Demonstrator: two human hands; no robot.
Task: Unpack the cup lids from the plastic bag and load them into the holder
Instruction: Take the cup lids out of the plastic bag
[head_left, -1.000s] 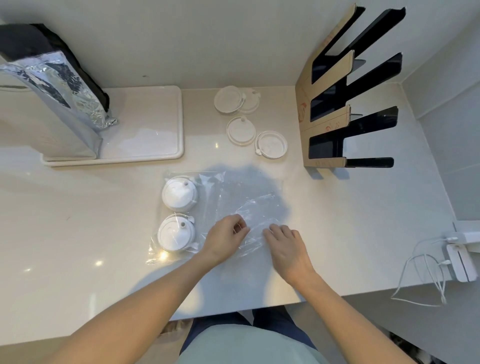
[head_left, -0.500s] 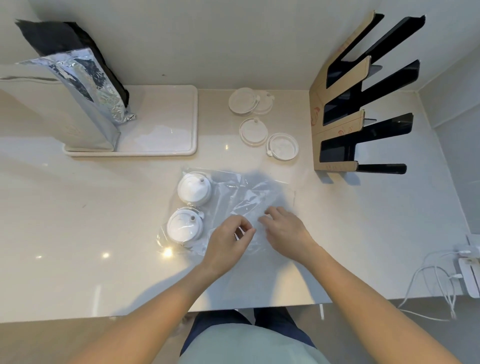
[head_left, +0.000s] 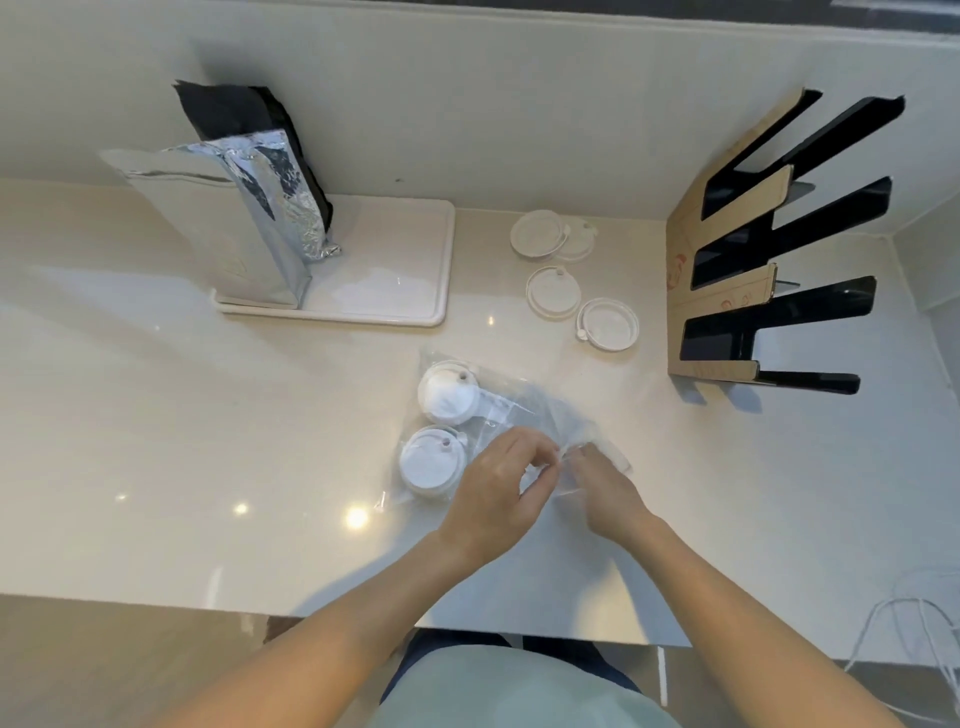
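A clear plastic bag (head_left: 524, 410) lies on the pale counter with two stacks of white cup lids (head_left: 448, 395) (head_left: 432, 461) inside at its left end. My left hand (head_left: 496, 493) and my right hand (head_left: 602, 480) pinch the bag's open right end between their fingertips, close together. Several loose white lids (head_left: 550, 291) lie on the counter beyond the bag. The black and cardboard lid holder (head_left: 769, 260) stands at the right, its slots showing no lids.
A white tray (head_left: 395, 270) at the back carries a tall silver foil bag (head_left: 234, 218). The wall runs along the back and right. White cables (head_left: 914, 639) hang off the counter's right front corner.
Both hands have closed together on the bag's right end and gathered the plastic up from lying flat. The camera view has shifted left and down.
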